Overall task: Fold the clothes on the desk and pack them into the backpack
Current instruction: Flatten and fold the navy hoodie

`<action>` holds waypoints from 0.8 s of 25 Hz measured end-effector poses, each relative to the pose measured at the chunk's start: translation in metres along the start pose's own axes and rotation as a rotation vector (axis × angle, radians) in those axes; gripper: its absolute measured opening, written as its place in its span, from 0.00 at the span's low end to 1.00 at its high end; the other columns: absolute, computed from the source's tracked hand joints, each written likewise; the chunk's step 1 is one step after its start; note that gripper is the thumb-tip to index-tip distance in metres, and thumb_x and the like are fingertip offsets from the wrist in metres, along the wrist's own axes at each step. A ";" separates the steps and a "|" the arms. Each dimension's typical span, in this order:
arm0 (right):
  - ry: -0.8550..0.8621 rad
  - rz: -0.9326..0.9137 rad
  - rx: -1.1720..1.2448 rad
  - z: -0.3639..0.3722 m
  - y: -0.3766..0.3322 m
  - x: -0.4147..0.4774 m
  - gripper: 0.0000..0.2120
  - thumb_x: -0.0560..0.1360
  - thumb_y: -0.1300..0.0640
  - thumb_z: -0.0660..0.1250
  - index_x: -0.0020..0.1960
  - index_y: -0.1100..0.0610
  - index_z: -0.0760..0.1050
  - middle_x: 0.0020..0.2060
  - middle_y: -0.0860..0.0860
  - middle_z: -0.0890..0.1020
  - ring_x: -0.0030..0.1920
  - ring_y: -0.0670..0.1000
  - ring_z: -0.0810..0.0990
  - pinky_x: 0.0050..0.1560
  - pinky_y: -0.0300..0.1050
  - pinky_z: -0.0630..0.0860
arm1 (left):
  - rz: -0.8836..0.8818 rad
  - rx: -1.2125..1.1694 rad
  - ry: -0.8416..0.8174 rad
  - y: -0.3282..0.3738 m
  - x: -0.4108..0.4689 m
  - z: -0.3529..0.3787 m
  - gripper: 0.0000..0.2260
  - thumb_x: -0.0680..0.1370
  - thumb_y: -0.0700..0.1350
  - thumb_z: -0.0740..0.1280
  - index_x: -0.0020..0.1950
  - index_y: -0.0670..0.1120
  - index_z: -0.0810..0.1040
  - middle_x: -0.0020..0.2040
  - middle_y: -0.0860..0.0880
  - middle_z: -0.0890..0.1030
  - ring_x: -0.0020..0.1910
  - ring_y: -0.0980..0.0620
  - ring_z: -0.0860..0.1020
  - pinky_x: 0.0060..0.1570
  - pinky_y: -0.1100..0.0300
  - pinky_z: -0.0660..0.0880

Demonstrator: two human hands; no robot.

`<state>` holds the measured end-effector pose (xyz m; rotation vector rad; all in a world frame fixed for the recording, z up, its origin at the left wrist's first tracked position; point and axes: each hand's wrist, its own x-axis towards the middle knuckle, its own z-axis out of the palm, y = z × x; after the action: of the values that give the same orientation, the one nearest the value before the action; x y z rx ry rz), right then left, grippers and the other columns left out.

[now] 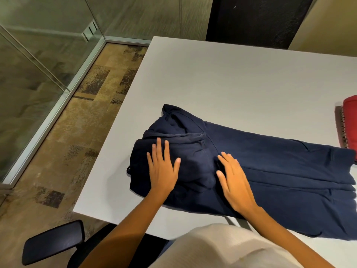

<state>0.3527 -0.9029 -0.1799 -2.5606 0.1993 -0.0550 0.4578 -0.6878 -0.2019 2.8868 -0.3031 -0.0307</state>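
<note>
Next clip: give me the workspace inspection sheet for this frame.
Surface: pale grey desk, plain top.
Job's things: navy garment, left end folded over; backpack not identifiable.
Clutter: red item over a patterned item, cut off at right edge.
Hands: left hand and right hand flat on the navy garment, fingers straight.
Cables: nothing seen.
Surroundings: black chair beyond desk, chair armrest near left, glass partition, carpet.

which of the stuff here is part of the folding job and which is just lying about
For the job:
navy hoodie, pressed by the flat left hand and right hand
desk it lies on
no backpack in view

Lying about:
black chair beyond the desk
chair armrest, near left
red item at the right edge, maybe more clothing, cannot tell
</note>
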 end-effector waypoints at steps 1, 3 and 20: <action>0.066 0.050 -0.042 -0.004 0.010 -0.014 0.26 0.82 0.44 0.47 0.75 0.55 0.63 0.76 0.50 0.62 0.78 0.50 0.54 0.77 0.51 0.49 | 0.070 0.001 -0.012 0.009 -0.007 0.001 0.30 0.80 0.61 0.48 0.79 0.47 0.52 0.79 0.42 0.49 0.77 0.40 0.52 0.73 0.42 0.50; 0.149 0.241 -0.159 -0.004 0.034 -0.045 0.27 0.81 0.43 0.47 0.75 0.51 0.63 0.76 0.52 0.62 0.77 0.56 0.54 0.75 0.62 0.50 | 0.185 0.005 -0.055 0.020 -0.015 0.006 0.29 0.81 0.60 0.48 0.79 0.50 0.52 0.79 0.44 0.47 0.77 0.41 0.50 0.74 0.41 0.51; -0.049 0.216 -0.543 -0.002 0.071 -0.031 0.27 0.80 0.38 0.42 0.78 0.40 0.47 0.79 0.47 0.50 0.77 0.67 0.45 0.64 0.81 0.47 | -0.018 0.024 -0.074 -0.003 -0.028 0.020 0.27 0.80 0.63 0.48 0.78 0.60 0.50 0.79 0.52 0.49 0.77 0.47 0.52 0.65 0.26 0.45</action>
<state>0.3128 -0.9583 -0.2165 -3.0541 0.5333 0.1664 0.4297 -0.6835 -0.2218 2.9173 -0.2921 -0.1383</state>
